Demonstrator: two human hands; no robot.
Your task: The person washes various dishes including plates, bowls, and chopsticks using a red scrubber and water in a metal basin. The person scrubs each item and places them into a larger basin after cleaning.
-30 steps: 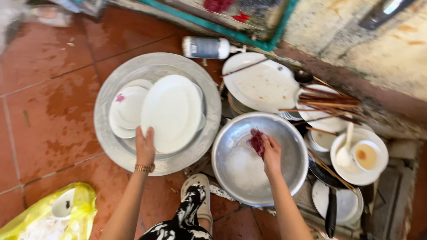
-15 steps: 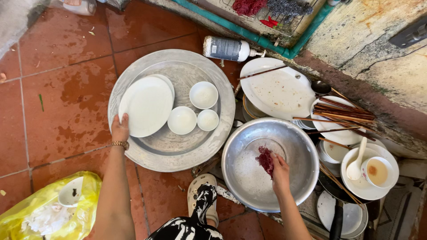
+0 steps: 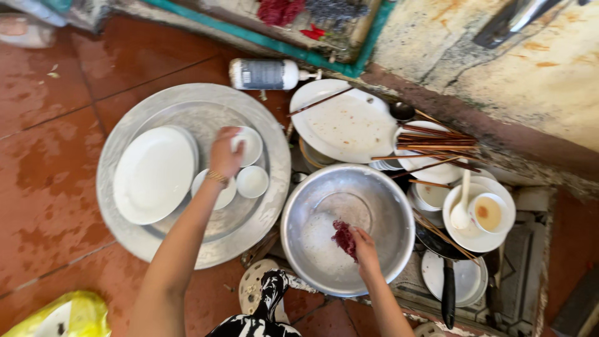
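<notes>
My left hand [image 3: 224,153] reaches over the big round metal tray [image 3: 125,143] and grips a small white bowl [image 3: 249,145] near the tray's middle. Two more small bowls, one [image 3: 253,181] to its right and one [image 3: 215,190] under my wrist, sit beside a large white plate [image 3: 155,175] on the tray. My right hand [image 3: 365,246] is down inside the metal basin [image 3: 380,206], holding a dark red scrubber [image 3: 343,237] against its soapy bottom.
Dirty white plates [image 3: 343,122], wooden chopsticks [image 3: 437,143], a white spoon [image 3: 462,209] and a cup [image 3: 488,212] are piled to the right by a drain grate. A grey bottle [image 3: 265,73] lies on the red tiles. A yellow bag [image 3: 59,315] sits bottom left.
My left hand left the tray's near rim and went forward onto the small bowl. The right hand stays in the basin with the scrubber. The camera moved closer.
</notes>
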